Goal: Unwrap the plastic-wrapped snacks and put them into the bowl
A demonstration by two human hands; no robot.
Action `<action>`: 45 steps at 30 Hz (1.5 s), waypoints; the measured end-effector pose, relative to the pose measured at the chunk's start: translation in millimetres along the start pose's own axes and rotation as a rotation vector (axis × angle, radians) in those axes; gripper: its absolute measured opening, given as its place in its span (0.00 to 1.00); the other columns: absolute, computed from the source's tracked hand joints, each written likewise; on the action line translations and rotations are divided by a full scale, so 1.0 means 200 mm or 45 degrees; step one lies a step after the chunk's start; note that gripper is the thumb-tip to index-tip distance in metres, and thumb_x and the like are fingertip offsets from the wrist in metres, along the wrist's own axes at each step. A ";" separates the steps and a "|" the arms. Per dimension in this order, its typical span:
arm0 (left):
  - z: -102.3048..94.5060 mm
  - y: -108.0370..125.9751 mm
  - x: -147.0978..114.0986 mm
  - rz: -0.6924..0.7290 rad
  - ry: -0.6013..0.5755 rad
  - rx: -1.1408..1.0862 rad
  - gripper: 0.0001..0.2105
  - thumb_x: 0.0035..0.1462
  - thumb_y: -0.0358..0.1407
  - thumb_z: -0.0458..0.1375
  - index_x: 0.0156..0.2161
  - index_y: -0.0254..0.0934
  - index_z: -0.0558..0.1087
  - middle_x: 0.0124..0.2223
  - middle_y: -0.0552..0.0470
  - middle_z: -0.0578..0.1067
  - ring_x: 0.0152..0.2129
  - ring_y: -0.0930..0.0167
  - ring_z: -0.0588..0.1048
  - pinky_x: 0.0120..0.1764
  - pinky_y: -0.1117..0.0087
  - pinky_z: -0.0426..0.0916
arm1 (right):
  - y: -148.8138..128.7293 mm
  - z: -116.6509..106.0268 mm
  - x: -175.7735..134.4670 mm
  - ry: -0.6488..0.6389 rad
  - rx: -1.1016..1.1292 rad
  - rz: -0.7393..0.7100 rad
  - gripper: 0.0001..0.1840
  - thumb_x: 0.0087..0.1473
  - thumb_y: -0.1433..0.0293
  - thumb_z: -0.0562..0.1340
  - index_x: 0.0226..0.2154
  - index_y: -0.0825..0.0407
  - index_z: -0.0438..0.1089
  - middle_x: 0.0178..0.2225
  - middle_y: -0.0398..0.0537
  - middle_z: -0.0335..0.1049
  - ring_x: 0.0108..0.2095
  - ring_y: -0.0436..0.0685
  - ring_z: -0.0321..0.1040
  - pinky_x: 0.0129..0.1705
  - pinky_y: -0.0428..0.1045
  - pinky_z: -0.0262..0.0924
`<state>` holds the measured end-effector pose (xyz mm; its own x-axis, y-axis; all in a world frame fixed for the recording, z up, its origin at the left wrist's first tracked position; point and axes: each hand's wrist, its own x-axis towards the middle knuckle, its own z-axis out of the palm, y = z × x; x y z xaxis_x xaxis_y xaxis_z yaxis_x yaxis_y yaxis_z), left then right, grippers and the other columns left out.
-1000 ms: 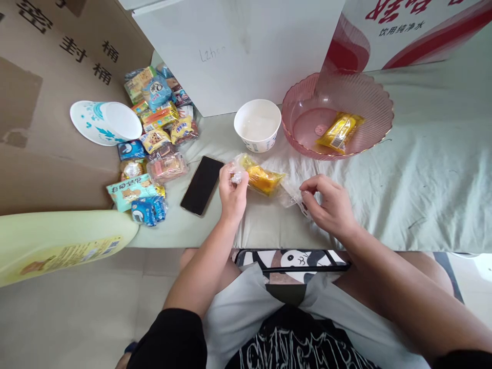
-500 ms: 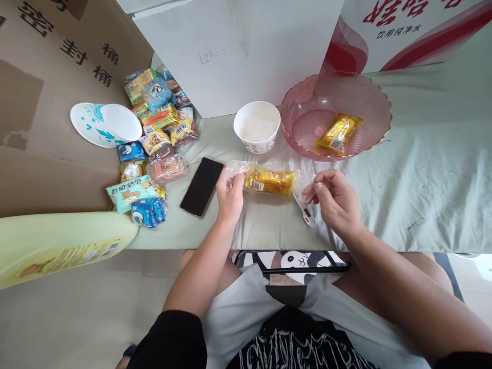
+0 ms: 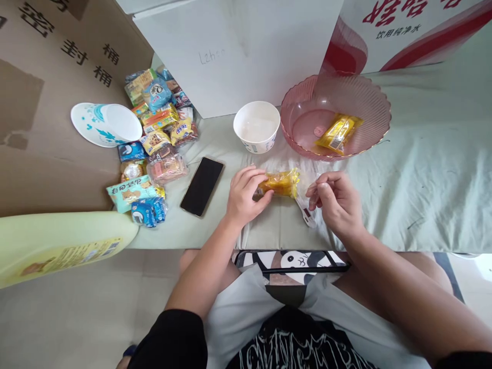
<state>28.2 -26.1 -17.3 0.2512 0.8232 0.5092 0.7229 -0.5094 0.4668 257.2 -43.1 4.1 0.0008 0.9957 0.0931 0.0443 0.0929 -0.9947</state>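
Sheet (image 3: 426, 174): soft light, shallow fold shadows
Carton (image 3: 73, 174): dimmer, on the left
Wrapper (image 3: 282, 183): small bright glints
Bottle (image 3: 57, 230): stretched by wide-angle distortion, left edge
Handwriting (image 3: 210, 57): faint, partly unreadable

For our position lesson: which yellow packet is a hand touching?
The packet in the left hand; the others lie in the pink bowl and snack pile.

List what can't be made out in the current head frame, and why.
All in the head view:
Held yellow packet: left end mostly covered by the left hand.
Right hand: its curled pose hides whether it grips the clear film.
Pale-green container: cut off by the left edge.
White box: handwriting too faint to read fully.
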 end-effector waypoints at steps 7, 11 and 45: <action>-0.02 0.01 0.00 0.079 0.105 -0.010 0.09 0.64 0.44 0.61 0.38 0.40 0.71 0.39 0.49 0.78 0.36 0.66 0.75 0.42 0.63 0.69 | -0.01 0.02 0.01 0.072 0.082 -0.026 0.19 0.65 0.49 0.59 0.37 0.46 0.61 0.29 0.40 0.76 0.16 0.47 0.68 0.18 0.44 0.58; -0.02 0.01 0.00 0.080 0.053 -0.116 0.09 0.63 0.43 0.62 0.39 0.40 0.70 0.39 0.50 0.75 0.35 0.68 0.75 0.40 0.66 0.70 | 0.01 0.02 0.01 0.130 0.084 -0.072 0.19 0.66 0.48 0.58 0.36 0.47 0.60 0.35 0.41 0.73 0.17 0.44 0.67 0.18 0.44 0.59; -0.05 0.01 0.01 -0.080 0.032 -0.220 0.08 0.66 0.42 0.58 0.37 0.40 0.72 0.42 0.47 0.76 0.39 0.66 0.76 0.44 0.63 0.72 | -0.01 0.02 0.01 0.363 -0.096 -0.057 0.05 0.63 0.65 0.61 0.38 0.46 0.63 0.31 0.41 0.67 0.28 0.53 0.76 0.31 0.51 0.71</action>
<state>24.2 -28.9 -8.4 0.1916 0.8493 0.4919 0.6147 -0.4945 0.6144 252.2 -42.1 5.5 0.2775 0.9480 0.1557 0.1247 0.1251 -0.9843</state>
